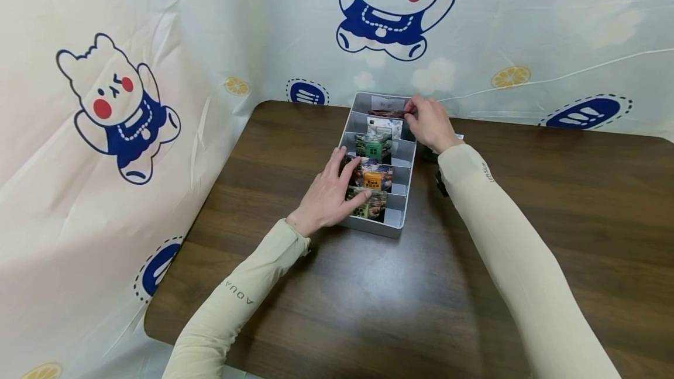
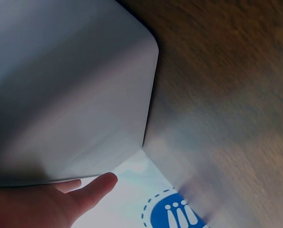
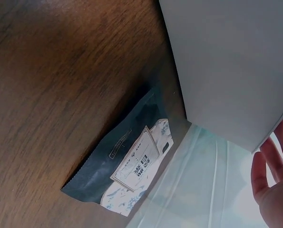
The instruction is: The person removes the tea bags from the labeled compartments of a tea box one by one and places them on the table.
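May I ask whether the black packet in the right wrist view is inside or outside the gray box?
Outside: the black packet lies on the wooden table, beside the gray box.

At the grey tray's [image 1: 371, 228] near end, the left fingers [image 1: 351, 168] cover parts of the front two packets [image 1: 380, 173]; in its far compartment, the right fingers [image 1: 417, 105] hide one end of a reddish packet [image 1: 387, 113]. Most lettering inside the tray is too small to read. Beside the tray, a dark pouch [image 3: 127, 156] is mostly hidden in the head view. Both wrist views crop the tray.
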Available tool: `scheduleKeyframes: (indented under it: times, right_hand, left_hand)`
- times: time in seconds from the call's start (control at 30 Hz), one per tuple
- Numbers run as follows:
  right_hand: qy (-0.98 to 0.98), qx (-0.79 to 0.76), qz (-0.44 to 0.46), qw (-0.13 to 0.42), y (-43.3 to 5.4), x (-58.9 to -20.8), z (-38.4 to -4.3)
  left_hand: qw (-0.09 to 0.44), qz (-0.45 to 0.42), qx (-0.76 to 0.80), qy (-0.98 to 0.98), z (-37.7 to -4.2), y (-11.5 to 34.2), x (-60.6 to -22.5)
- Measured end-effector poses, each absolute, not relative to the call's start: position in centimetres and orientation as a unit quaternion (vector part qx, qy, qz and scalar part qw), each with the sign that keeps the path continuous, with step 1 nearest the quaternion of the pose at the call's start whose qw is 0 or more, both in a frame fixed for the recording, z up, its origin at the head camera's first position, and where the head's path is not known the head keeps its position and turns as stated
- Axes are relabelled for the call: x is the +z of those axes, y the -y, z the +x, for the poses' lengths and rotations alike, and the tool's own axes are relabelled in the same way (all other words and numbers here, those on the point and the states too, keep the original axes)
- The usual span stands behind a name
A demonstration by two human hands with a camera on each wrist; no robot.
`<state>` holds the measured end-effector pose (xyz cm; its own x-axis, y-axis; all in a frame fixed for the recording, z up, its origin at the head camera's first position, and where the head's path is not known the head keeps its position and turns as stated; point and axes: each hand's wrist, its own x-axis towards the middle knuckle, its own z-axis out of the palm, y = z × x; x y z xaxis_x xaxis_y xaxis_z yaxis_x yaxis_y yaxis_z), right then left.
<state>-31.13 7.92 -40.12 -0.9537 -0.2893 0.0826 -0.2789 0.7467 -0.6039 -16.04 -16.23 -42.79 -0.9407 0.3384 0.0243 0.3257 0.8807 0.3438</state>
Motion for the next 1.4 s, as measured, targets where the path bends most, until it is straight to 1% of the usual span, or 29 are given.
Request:
scheduleKeyframes:
  times: [0.3,0.67,0.93,1.4]
  right_hand:
    - [-0.929,-0.342,-0.143,0.014,-8.4,-39.7,-30.9]
    - [-0.924,-0.352,-0.146,-0.019,-8.6,-39.0,-30.7]
    - [-0.923,-0.36,-0.137,-0.008,-8.7,-38.1,-30.5]
    - [-0.912,-0.381,-0.139,-0.053,-9.2,-36.6,-30.5]
  left_hand:
    - [0.022,0.173,0.173,-0.969,-16.0,16.1,-42.8]
    - [0.022,0.169,0.177,-0.969,-15.9,16.2,-42.8]
    - [0.018,0.172,0.178,-0.969,-15.9,16.2,-42.8]
    - [0.015,0.171,0.18,-0.969,-15.9,16.3,-42.8]
